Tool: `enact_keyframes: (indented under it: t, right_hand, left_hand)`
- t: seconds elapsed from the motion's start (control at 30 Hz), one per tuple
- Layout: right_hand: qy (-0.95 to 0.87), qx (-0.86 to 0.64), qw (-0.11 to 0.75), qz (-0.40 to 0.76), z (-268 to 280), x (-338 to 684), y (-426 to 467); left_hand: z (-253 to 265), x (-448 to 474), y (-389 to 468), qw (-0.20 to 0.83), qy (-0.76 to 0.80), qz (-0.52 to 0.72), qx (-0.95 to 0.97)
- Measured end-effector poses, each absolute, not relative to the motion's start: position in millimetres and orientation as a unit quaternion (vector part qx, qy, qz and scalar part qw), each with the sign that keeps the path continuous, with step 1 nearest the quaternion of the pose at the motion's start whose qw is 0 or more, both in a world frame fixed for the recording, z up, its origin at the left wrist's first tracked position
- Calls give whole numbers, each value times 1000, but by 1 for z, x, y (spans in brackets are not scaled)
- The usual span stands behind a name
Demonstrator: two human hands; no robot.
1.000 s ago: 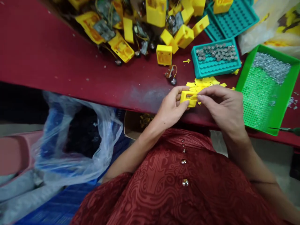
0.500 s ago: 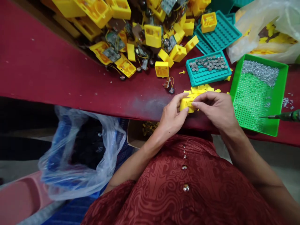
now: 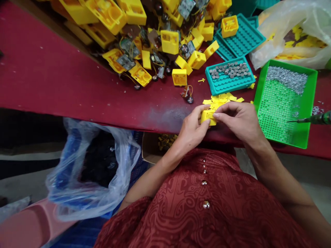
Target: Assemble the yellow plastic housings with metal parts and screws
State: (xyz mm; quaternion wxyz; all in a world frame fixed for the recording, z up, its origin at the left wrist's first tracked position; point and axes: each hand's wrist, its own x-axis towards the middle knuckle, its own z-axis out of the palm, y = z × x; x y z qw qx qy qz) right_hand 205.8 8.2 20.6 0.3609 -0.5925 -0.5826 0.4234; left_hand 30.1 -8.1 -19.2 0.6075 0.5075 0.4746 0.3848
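My left hand [image 3: 194, 125] is closed around a small yellow plastic case [image 3: 206, 117] near the table's front edge, thumb in front and fingers behind. From the other side, my right hand [image 3: 240, 120] pinches a small flat yellow piece [image 3: 213, 115] between thumb and forefinger, against the top of the case. Its far end is partly covered by the fingertips. Just beyond my hands lies a heap of small flat yellow plastic pieces [image 3: 219, 100]. A little circuit board with a yellow wire [image 3: 185, 92] and a round metal part [image 3: 190, 100] rests farther left.
A teal tray [image 3: 232, 86] holds button-shaped metal cells. The green basket [image 3: 280, 132] at right holds many small screws, and a screwdriver tip [image 3: 297, 121] reaches over it. Yellow cases [image 3: 169, 42] with wired boards pile up at the back. Below left stands a plastic-lined blue crate [image 3: 69, 179].
The view has shifted slightly. My hands keep the same hold on the yellow case, and the small piece sits at a slightly different angle on it.
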Motion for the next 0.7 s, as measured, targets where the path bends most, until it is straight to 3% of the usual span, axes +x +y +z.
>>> enact_keyframes:
  t: [0.33, 0.7]
  right_hand:
    - [-603, -591, 335, 417, 20, 213, 16]
    - [-608, -631, 321, 360, 24, 207, 14]
  left_hand:
    - [-19, 30, -3, 656, 457, 372, 472]
    - [-21, 28, -7, 581, 491, 351, 546]
